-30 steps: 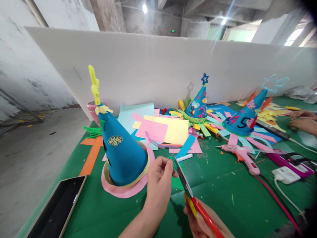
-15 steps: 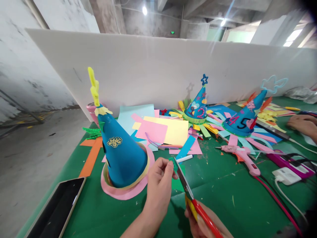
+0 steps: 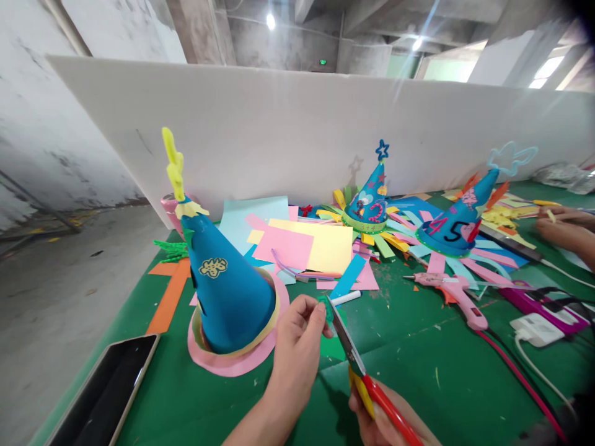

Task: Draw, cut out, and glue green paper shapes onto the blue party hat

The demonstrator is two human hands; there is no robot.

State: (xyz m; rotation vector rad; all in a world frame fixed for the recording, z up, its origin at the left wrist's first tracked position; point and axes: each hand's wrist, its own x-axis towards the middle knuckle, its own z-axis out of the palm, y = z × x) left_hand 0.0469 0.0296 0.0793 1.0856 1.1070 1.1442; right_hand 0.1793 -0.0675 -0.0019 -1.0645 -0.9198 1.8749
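Two bare hands meet over the green desk [image 3: 395, 347]. Left hand [image 3: 297, 350] has its fingers pinched on a small green piece, likely paper [image 3: 328, 308], held up off the surface, probably to give the blades room. Right hand [image 3: 409, 412] has its fingers closed around the scissors with red and yellow handles [image 3: 354, 359], blades angled up and away, tips at the piece's edge; the grip far back on the handles likely leaves the blades free. Green sheet [image 3: 333, 350] lies flat below, white pen [image 3: 348, 298] just beyond. Blue cone hat with pink brim [image 3: 235, 300] stands left of the hands, apparently set aside within reach. Pink glue gun [image 3: 465, 303] lies on its side to the right, nozzle pointing left, probably parked near its power strip [image 3: 525, 302].
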